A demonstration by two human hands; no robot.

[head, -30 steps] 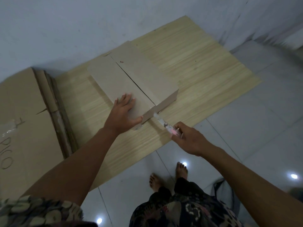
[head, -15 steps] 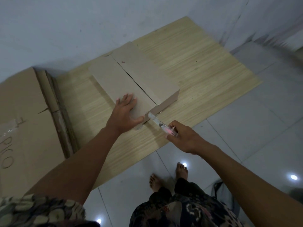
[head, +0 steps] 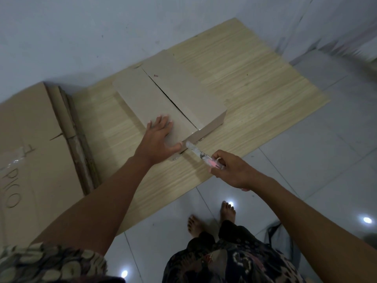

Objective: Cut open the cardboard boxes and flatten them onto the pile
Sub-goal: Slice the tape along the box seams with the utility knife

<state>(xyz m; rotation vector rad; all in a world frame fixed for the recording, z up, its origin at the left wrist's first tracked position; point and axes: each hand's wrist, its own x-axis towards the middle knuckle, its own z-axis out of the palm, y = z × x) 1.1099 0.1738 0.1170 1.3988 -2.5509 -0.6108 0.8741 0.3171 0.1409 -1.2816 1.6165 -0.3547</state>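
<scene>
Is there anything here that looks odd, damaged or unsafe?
One thing: the left hand presses flat on the box, and its thumb lies right beside the tip of the cutter that the right hand holds at the box's near edge. The person's feet are bare. The box itself looks undamaged.

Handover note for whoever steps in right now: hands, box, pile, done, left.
Left hand: flat, fingers straight, pressing the top of the cardboard box.
Right hand: grips the box cutter, its tip at the box's near end by the left thumb.
Box lies on the wood-grain sheet, top seam already split.
Pile of flattened cardboard sits left of it, against the wall.
Done: top seam open.
Left: cut the near end, flatten the box, move it onto the pile.
</scene>
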